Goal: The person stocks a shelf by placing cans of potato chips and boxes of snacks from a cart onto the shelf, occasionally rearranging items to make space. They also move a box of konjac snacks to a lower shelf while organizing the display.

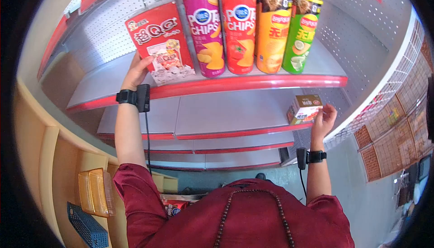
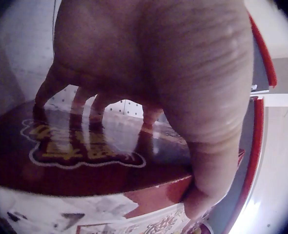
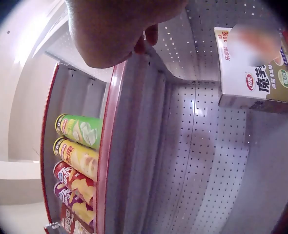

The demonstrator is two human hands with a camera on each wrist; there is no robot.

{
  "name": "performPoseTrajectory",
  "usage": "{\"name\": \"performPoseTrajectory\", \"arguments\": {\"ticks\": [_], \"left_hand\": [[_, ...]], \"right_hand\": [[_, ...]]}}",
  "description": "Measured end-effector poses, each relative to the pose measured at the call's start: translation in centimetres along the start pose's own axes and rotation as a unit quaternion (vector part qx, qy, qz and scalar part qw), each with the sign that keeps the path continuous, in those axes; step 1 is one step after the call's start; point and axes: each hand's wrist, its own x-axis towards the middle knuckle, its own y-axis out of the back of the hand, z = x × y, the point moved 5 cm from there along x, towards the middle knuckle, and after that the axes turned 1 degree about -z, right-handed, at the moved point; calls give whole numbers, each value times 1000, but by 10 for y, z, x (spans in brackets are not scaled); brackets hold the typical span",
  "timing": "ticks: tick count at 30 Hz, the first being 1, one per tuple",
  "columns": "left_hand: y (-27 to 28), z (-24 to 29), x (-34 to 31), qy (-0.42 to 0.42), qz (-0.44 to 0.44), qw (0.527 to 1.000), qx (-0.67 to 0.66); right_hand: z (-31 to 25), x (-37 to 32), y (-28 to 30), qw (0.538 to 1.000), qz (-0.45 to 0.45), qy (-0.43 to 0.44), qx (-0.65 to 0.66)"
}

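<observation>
My left hand (image 1: 136, 72) grips a red snack box (image 1: 159, 40) by its left side, the thumb on the front face. The box leans slightly on the upper shelf, left of a purple potato chip can (image 1: 204, 35). In the left wrist view, the fingers lie spread along the box's side panel (image 2: 95, 146) and the thumb bends over its edge. My right hand (image 1: 324, 120), fingers loosely curled, is beside a small brown-and-white snack box (image 1: 305, 109) on the shelf below. The right wrist view shows that box (image 3: 256, 73) apart from the hand (image 3: 129, 29).
Right of the purple can stand a red chip can (image 1: 238, 31), an orange one (image 1: 274, 33) and a green one (image 1: 302, 35). Red-edged shelves (image 1: 235, 114) continue below. A wire mesh side (image 1: 398, 76) bounds the right. At lower left are an amber basket (image 1: 96, 191) and a blue basket (image 1: 88, 225).
</observation>
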Motion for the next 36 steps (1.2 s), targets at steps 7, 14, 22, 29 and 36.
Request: {"name": "performPoseTrajectory", "arguments": {"ticks": [7, 14, 22, 29, 36], "left_hand": [[6, -9, 4, -13, -13, 1000, 11], [16, 2, -24, -138, 139, 980, 25], [-5, 28, -74, -316, 289, 886, 177], [21, 39, -108, -281, 315, 887, 185], [3, 47, -118, -334, 267, 898, 107]], "right_hand": [[-9, 3, 16, 1000, 21, 13, -5], [-5, 5, 28, 1000, 27, 2, -16], [7, 7, 13, 1000, 2, 2, -22], [13, 1, -2, 1000, 7, 19, 22], [3, 2, -19, 998, -19, 31, 48]]}}
